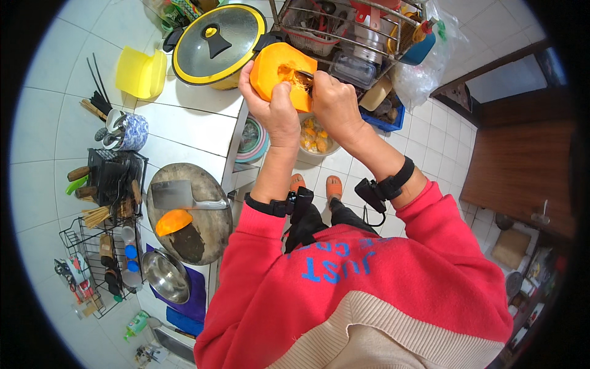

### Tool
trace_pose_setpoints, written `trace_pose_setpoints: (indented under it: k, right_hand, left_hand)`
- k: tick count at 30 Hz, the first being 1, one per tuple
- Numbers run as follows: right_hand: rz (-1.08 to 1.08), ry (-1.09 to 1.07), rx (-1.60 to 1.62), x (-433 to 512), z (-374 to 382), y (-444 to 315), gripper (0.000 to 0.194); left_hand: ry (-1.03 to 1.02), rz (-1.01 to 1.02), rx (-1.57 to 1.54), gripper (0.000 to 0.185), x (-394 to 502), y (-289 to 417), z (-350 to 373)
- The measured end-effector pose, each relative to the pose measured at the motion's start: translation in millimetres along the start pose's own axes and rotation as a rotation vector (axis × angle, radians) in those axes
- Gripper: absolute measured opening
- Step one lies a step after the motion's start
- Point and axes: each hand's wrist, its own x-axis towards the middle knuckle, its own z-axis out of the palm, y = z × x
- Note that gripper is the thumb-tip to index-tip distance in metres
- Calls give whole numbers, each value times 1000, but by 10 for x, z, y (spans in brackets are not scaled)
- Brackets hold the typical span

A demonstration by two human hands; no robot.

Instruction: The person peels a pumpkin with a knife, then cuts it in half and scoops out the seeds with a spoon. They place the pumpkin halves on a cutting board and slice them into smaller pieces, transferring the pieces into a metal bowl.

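My left hand (275, 108) grips a peeled piece of orange pumpkin (281, 60) from its near left side, thumb on the cut face. The hollow with stringy pulp faces up and right. In my right hand (339, 104) is a metal utensil (305, 74), probably a spoon, whose end reaches into the hollow; my fingers hide most of it. Below the pumpkin, near the floor, a bowl (318, 138) contains pumpkin scraps. On the counter to the left, a cleaver (173, 194) and a smaller pumpkin piece (173, 222) lie on a round wooden chopping board (212, 230).
A lidded yellow-rimmed pot (193, 50) stands on the counter by my left hand. A metal rack (341, 34) with kitchenware rises beyond my right hand, above a blue crate (392, 122). A steel bowl (166, 276), a knife block (108, 173) and a utensil holder (134, 131) line the left.
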Motion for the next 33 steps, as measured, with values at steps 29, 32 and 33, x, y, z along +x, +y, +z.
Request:
trace_pose_setpoints:
  k: [29, 32, 33]
  right_hand:
    - [-198, -794, 149, 268, -432, 591, 13]
    - [-78, -691, 186, 238, -459, 630, 16]
    - [5, -602, 252, 205, -479, 631, 19]
  left_hand:
    - [-389, -667, -219, 58, 110, -444, -96]
    - [-300, -707, -259, 60, 135, -535, -61]
    - [-277, -707, -290, 60, 142, -561, -54]
